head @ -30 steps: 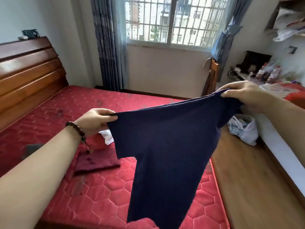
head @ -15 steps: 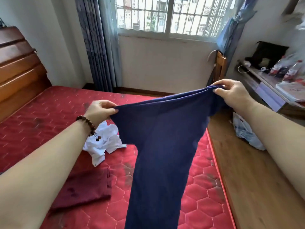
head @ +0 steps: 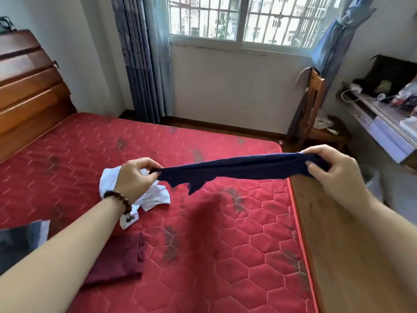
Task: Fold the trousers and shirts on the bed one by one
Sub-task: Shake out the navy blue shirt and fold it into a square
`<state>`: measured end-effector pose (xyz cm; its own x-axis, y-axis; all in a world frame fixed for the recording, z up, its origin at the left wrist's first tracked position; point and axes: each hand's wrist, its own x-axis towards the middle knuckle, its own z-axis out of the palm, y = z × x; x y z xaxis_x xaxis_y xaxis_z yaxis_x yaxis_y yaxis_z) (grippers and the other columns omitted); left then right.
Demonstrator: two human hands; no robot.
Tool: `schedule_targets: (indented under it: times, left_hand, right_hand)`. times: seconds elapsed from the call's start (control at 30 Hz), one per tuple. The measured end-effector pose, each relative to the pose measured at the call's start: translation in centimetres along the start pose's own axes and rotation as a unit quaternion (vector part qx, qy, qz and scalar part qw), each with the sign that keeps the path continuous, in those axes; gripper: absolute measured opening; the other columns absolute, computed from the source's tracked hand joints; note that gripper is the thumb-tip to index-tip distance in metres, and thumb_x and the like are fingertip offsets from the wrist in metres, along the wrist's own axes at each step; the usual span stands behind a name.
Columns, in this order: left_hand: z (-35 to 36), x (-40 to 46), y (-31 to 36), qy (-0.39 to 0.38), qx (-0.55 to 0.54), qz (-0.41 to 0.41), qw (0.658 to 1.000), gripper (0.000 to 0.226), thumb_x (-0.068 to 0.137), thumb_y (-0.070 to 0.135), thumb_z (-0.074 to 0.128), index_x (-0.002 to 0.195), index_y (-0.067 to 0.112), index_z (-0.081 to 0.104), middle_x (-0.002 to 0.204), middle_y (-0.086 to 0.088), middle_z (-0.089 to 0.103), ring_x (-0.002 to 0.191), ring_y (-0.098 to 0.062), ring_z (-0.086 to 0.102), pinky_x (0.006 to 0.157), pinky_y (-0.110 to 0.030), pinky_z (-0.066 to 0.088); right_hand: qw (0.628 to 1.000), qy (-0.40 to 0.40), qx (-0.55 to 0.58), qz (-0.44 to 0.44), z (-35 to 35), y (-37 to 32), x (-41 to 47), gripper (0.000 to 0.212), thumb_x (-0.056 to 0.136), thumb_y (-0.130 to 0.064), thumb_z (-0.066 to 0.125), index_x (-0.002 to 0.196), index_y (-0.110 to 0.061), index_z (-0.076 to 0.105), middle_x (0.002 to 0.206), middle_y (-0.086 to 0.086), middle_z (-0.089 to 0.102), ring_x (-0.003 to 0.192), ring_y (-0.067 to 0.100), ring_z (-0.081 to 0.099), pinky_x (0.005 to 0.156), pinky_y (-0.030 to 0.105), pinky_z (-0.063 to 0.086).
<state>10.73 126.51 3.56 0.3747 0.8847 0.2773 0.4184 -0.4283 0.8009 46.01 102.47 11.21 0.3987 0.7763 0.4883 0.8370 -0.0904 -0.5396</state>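
The navy shirt (head: 237,169) hangs stretched above the red mattress (head: 203,245), pinched at one end by the left hand (head: 135,177) and at the other by the right hand (head: 334,170). It looks light, limp and floppy; corner or seam grips suit it best.

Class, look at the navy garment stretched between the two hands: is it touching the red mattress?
Apart. The head view shows the navy garment held up between the left hand and right hand, with its shadow on the red mattress below.
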Motion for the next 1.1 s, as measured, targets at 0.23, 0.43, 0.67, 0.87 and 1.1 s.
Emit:
schedule_targets:
  times: [0.23, 0.43, 0.67, 0.87, 1.1]
  left_hand:
    - [8.1, -17.2, -10.0, 0.029, 0.082, -0.093, 0.992, 0.026, 0.075, 0.0, 0.073, 0.08, 0.025, 0.073, 0.088, 0.007, 0.075, 0.075, -0.013, 0.069, 0.077, -0.031, 0.055]
    - [14.4, -33.8, -19.3, -0.03, 0.123, -0.206, 0.97, 0.021, 0.077, -0.003, 0.07, 0.08, 0.018, 0.075, 0.092, -0.001, 0.075, 0.088, -0.02, 0.07, 0.077, -0.028, 0.049]
    - [17.4, -48.9, -27.1, -0.095, 0.144, -0.252, 0.952, 0.021, 0.076, -0.011, 0.064, 0.083, 0.006, 0.074, 0.1, -0.01, 0.073, 0.098, -0.025, 0.068, 0.091, -0.032, 0.047]
    - [16.5, -56.1, -28.7, -0.17, 0.18, -0.218, 0.944, 0.021, 0.073, -0.014, 0.063, 0.084, 0.001, 0.073, 0.111, -0.019, 0.068, 0.106, -0.032, 0.064, 0.1, -0.034, 0.041]
    - [17.7, -56.6, -27.9, -0.05, 0.062, -0.347, 0.934, 0.018, 0.081, 0.011, 0.069, 0.096, 0.019, 0.066, 0.105, -0.003, 0.064, 0.088, -0.019, 0.064, 0.082, -0.028, 0.047]
  right_hand:
    - [0.992, -0.104, -0.033, 0.059, 7.1, 7.3, -19.6, 0.045, 0.069, 0.011, 0.071, 0.105, -0.016, 0.07, 0.099, -0.007, 0.073, 0.087, 0.006, 0.066, 0.077, 0.01, 0.044]
    - [0.972, -0.207, -0.071, 0.084, 15.4, 12.8, -37.5, 0.044, 0.065, 0.017, 0.071, 0.104, -0.003, 0.072, 0.11, 0.009, 0.071, 0.104, 0.035, 0.067, 0.09, 0.047, 0.054]
    - [0.938, -0.319, -0.118, 0.063, 20.3, 14.7, -56.8, 0.061, 0.046, 0.019, 0.076, 0.104, 0.003, 0.07, 0.107, 0.014, 0.071, 0.096, 0.032, 0.07, 0.086, 0.048, 0.051]
    - [0.898, -0.409, -0.118, 0.106, 20.7, 13.9, -66.6, 0.038, 0.058, 0.019, 0.063, 0.094, 0.007, 0.066, 0.128, 0.024, 0.058, 0.116, 0.04, 0.058, 0.104, 0.051, 0.041]
    - [0.95, -0.258, -0.164, 0.06, 22.1, 12.8, -65.3, 0.03, 0.079, -0.003, 0.068, 0.108, -0.003, 0.064, 0.138, 0.019, 0.049, 0.13, 0.035, 0.043, 0.112, 0.053, 0.029]
